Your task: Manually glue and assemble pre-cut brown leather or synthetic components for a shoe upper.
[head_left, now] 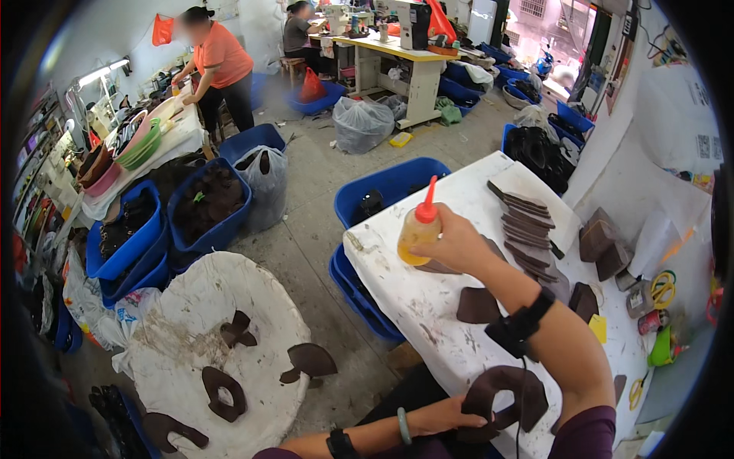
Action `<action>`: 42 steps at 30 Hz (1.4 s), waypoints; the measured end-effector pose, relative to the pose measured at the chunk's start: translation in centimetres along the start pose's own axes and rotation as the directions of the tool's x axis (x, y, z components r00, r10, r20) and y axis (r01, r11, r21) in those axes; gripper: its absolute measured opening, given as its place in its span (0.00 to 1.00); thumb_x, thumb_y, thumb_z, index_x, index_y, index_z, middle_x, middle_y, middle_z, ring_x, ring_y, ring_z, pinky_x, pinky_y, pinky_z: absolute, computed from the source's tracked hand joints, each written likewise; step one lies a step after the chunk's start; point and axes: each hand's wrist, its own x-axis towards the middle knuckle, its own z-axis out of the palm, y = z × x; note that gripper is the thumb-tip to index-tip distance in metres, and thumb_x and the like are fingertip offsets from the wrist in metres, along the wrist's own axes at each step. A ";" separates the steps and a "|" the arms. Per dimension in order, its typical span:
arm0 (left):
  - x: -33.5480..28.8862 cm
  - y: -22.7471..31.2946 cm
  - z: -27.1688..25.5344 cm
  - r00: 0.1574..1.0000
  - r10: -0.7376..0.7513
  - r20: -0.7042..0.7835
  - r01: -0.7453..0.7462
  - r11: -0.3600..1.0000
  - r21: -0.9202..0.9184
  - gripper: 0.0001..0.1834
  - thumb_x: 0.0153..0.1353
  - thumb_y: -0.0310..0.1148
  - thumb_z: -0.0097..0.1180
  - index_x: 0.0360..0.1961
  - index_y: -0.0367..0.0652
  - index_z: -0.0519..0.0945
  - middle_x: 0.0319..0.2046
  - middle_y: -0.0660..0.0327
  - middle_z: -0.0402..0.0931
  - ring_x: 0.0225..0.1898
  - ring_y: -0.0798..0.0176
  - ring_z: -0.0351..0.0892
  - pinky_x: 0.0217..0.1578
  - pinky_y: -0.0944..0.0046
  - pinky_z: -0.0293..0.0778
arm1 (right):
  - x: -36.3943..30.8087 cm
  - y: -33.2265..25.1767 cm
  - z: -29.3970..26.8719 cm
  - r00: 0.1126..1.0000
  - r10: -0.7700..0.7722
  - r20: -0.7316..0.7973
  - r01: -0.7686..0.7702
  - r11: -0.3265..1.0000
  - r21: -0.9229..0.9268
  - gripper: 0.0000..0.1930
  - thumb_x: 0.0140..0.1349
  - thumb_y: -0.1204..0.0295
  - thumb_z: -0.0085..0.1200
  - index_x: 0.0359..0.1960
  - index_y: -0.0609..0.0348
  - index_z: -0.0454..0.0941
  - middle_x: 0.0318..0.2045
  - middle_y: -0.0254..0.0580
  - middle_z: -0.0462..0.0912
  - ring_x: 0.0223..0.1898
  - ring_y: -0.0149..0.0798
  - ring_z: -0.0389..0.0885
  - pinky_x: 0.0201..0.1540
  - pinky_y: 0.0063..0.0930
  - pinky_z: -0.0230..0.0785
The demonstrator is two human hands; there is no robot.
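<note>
My right hand (457, 243) is wrapped round a clear squeeze bottle (414, 239) of yellow liquid with a red nozzle, over the far left part of the white-covered table (386, 268). At the near edge, my left hand (443, 416) grips a dark brown curved piece (531, 398) with an opening in its middle, its fingers closed on the rim. Between the hands lies a flat brown piece (477, 306). Beyond my right wrist, a row of overlapping brown pieces (527, 226) spreads across the table.
A round white-covered surface (264, 294) at left bears several brown pieces. Blue tubs (359, 187) stand beside the table. Brown blocks (600, 241), scissors (664, 289) and cans line its right side. Two people (222, 57) work farther back, near a sewing machine table (397, 52).
</note>
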 end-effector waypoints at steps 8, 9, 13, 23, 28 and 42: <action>0.4 -1.1 -0.4 0.999 0.047 -0.021 -0.048 0.994 -0.102 0.22 0.57 0.30 0.58 0.52 0.38 0.69 0.45 0.61 0.76 0.47 0.70 0.73 0.52 0.69 0.67 | 4.8 0.2 6.2 0.999 0.037 0.014 -0.037 0.999 0.002 0.36 0.41 0.56 0.66 0.52 0.57 0.66 0.40 0.53 0.79 0.43 0.54 0.78 0.46 0.40 0.69; 0.2 -0.5 -0.3 0.999 0.035 -0.024 -0.037 0.996 -0.078 0.19 0.57 0.31 0.58 0.50 0.37 0.71 0.44 0.61 0.76 0.46 0.70 0.73 0.52 0.69 0.66 | 4.5 1.1 6.6 0.997 0.082 0.002 -0.082 0.997 -0.012 0.37 0.40 0.56 0.66 0.52 0.57 0.65 0.40 0.53 0.79 0.43 0.55 0.78 0.47 0.40 0.69; -0.1 0.4 0.3 0.999 0.009 -0.038 -0.010 1.000 -0.025 0.17 0.58 0.30 0.58 0.48 0.36 0.74 0.42 0.62 0.77 0.46 0.70 0.73 0.52 0.68 0.66 | 1.9 3.5 4.5 0.997 0.077 0.023 -0.074 0.991 -0.114 0.42 0.43 0.57 0.67 0.59 0.63 0.61 0.49 0.53 0.75 0.47 0.48 0.76 0.50 0.35 0.69; -0.8 1.7 0.3 0.998 -0.043 -0.051 0.035 0.990 -0.137 0.11 0.58 0.25 0.56 0.42 0.35 0.76 0.39 0.61 0.77 0.42 0.68 0.75 0.46 0.68 0.70 | -20.0 1.6 -10.6 0.963 0.250 -0.098 -0.259 0.961 -0.098 0.17 0.55 0.62 0.56 0.41 0.61 0.79 0.37 0.45 0.82 0.39 0.40 0.80 0.44 0.32 0.70; -1.1 1.8 1.0 0.989 -0.088 -0.121 0.066 0.982 -0.175 0.12 0.56 0.23 0.56 0.43 0.36 0.75 0.39 0.60 0.76 0.42 0.65 0.76 0.46 0.67 0.71 | -33.6 2.4 -11.3 0.841 0.517 -0.161 -0.534 0.841 -0.090 0.13 0.56 0.65 0.57 0.37 0.62 0.80 0.33 0.45 0.82 0.34 0.40 0.80 0.40 0.31 0.71; -1.8 1.8 3.8 0.985 0.053 -0.163 -0.085 0.977 -0.198 0.42 0.55 0.25 0.54 0.68 0.46 0.46 0.37 0.58 0.67 0.31 0.68 0.66 0.27 0.68 0.67 | -37.7 6.6 -3.9 0.721 0.579 -0.380 -0.672 0.718 -0.180 0.26 0.47 0.65 0.65 0.47 0.61 0.71 0.42 0.49 0.73 0.47 0.49 0.71 0.48 0.36 0.67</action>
